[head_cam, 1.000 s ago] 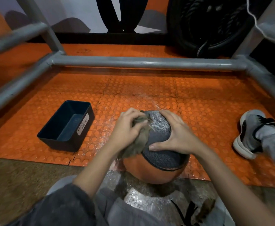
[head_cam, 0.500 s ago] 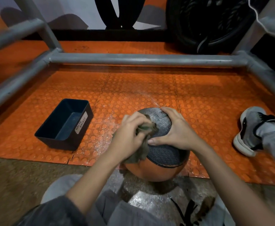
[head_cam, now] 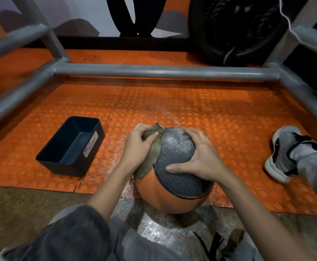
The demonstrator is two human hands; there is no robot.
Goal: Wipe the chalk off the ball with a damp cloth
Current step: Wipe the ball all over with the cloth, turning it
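Observation:
An orange ball (head_cam: 174,193) with a grey textured panel on top sits on the floor at the edge of the orange studded mat. My left hand (head_cam: 138,147) grips a crumpled olive-brown cloth (head_cam: 152,153) and presses it against the ball's upper left side. My right hand (head_cam: 201,157) lies spread over the grey panel, thumb across its front, steadying the ball. The cloth hangs down the ball's left flank.
A dark bin labelled "waste basket" (head_cam: 71,147) stands on the mat (head_cam: 172,102) to the left. A grey metal pipe frame (head_cam: 154,71) runs across the back and down both sides. My shoe (head_cam: 283,151) rests at the right. A black tyre (head_cam: 235,31) leans behind the frame.
My left hand has slid the cloth from the top front of the grey panel up and over to its far left edge. My right hand kept its hold on the ball.

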